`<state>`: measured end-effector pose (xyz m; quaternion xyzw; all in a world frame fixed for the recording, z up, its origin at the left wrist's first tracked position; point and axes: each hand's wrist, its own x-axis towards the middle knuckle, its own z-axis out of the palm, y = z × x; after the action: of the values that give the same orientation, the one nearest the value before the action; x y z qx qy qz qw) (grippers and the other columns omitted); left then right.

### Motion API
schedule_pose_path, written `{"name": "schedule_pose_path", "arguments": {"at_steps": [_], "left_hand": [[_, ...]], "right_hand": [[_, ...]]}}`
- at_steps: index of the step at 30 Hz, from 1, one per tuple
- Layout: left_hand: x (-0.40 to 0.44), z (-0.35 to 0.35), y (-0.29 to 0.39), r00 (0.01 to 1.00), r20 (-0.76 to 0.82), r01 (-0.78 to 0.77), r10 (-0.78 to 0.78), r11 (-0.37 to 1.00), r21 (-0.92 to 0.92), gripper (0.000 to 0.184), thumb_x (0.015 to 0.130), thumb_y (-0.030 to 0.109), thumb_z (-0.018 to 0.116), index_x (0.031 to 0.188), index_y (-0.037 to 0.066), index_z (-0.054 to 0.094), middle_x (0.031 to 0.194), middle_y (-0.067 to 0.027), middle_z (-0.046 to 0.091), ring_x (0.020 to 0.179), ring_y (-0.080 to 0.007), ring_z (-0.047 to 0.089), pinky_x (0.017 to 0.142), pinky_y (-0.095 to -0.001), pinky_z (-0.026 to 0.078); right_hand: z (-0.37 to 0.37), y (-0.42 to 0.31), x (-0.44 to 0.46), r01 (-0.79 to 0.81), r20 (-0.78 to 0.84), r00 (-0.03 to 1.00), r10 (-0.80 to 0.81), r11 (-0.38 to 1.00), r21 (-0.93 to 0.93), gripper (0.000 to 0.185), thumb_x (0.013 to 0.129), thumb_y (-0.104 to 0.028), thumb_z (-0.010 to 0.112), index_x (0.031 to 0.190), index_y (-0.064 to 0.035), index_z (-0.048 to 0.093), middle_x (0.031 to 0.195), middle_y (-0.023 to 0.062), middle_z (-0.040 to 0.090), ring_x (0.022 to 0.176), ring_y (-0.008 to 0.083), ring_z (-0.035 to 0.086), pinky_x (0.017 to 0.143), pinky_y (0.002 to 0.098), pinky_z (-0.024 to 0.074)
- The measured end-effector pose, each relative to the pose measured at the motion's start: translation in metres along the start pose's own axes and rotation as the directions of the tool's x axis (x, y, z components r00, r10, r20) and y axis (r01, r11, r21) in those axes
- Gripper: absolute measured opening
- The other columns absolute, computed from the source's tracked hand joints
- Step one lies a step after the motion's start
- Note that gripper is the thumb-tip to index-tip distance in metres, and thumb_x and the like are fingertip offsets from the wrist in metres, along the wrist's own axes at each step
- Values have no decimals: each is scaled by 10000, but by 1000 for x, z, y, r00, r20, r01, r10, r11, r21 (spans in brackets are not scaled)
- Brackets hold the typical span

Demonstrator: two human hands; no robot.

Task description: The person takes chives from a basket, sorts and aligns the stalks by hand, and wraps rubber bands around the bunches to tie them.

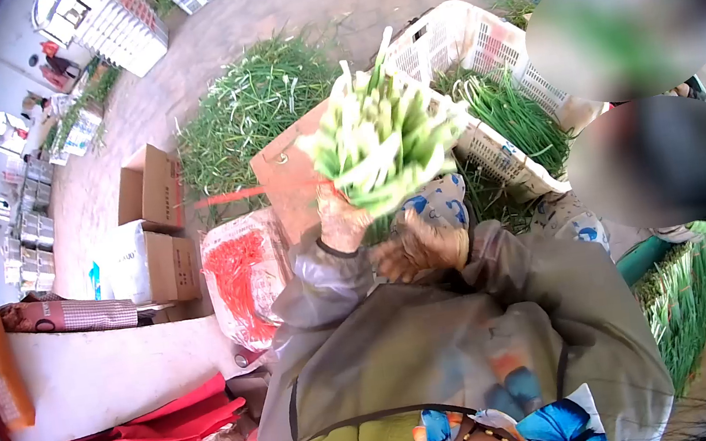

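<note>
My left hand [342,220] is closed around a thick bunch of green stalks [382,136], holding it up with the pale cut ends towards me. A thin red tie [264,191] stretches leftward from beside that hand. Just below the bunch, my right hand [421,245] has its fingers spread, with nothing seen in it. Its fingers are a little blurred. Behind the bunch is a brown board [282,166]. Many red ties [238,280] lie on a white and red package [270,231] to the left of my sleeve.
A loose green heap [261,99] covers the floor ahead. White crates [458,33] stand to the right, one holding long greens [517,114]. Cardboard boxes [148,189] are at the left. More bundled greens [690,310] stand at the lower right, near a blurred person.
</note>
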<state>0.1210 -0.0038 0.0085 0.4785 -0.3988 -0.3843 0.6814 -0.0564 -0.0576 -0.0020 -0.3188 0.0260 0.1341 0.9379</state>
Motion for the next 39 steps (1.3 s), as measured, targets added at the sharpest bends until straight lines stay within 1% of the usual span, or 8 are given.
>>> {"name": "schedule_pose_path", "arguments": {"at_steps": [3, 8, 16, 18, 24, 26, 33, 39], "left_hand": [[-24, 30, 33, 996, 89, -7, 12, 998, -65, 835, 587, 259, 807, 1259, 33, 366, 1163, -97, 530, 1046, -212, 518, 901, -327, 412], [-44, 40, 76, 979, 197, 47, -51, 999, 25, 834, 679, 237, 753, 1341, 36, 286, 1261, -117, 455, 1153, -214, 442, 982, -325, 337], [-6, 115, 54, 902, 427, 14, -68, 992, 128, 623, 807, 306, 636, 1305, 38, 375, 1255, -170, 458, 1156, -230, 455, 987, -350, 350], [-1, 128, 30, 901, 411, 289, -140, 901, -325, 457, 871, 279, 535, 1252, 47, 438, 1224, -167, 501, 1117, -281, 494, 975, -418, 382], [10, 156, 21, 966, 189, 260, -179, 641, -722, 451, 849, 240, 580, 1218, 14, 454, 1218, -148, 517, 1105, -299, 500, 984, -466, 374], [17, 143, 33, 973, 148, 229, -178, 663, -713, 486, 868, 359, 517, 1229, 40, 456, 1233, -141, 509, 1124, -310, 485, 995, -511, 340], [15, 109, 37, 982, -116, 9, -151, 646, -763, 570, 856, 481, 493, 1249, 71, 452, 1266, -111, 490, 1153, -302, 459, 994, -519, 331], [7, 82, 37, 649, 697, 605, 304, 349, -716, 615, 869, 514, 416, 1301, 75, 410, 1331, -150, 414, 1210, -343, 391, 1016, -534, 296]], "right_hand": [[18, -12, -8, 119, 201, 957, -208, 918, 379, 796, 812, -544, 546, 1353, -15, 298, 1292, 147, 453, 1176, 263, 457, 942, 420, 405], [49, -59, -48, 689, -308, 725, -616, 652, 318, 556, 892, -486, 443, 1248, -59, 446, 1172, 123, 551, 1000, 257, 575, 848, 390, 482], [80, -89, -106, 496, -390, 416, -821, 565, -659, 481, 765, -184, 691, 1170, -3, 504, 1063, 104, 606, 928, 184, 588, 818, 302, 472], [69, -91, -114, 242, -347, 443, -826, 483, -841, 626, 729, -306, 729, 1198, 25, 481, 1070, 144, 601, 965, 215, 575, 841, 311, 452], [81, -79, -201, -90, -288, 163, -944, 277, -957, 507, 792, -343, 642, 1146, 5, 538, 1042, 104, 605, 982, 180, 557, 870, 284, 418], [73, -55, -234, 239, -404, 142, -903, 428, -872, 276, 861, -154, 562, 1079, 14, 574, 907, 33, 594, 830, 97, 546, 761, 228, 442], [85, 6, -237, 184, -348, 49, -936, 351, -918, 151, 884, -47, 529, 1007, 6, 598, 819, -2, 571, 741, 66, 499, 693, 202, 429], [68, 4, -187, 67, -280, 64, -958, 284, -957, 202, 842, -88, 608, 1022, -6, 568, 876, 35, 596, 788, 96, 537, 741, 229, 445]]}}
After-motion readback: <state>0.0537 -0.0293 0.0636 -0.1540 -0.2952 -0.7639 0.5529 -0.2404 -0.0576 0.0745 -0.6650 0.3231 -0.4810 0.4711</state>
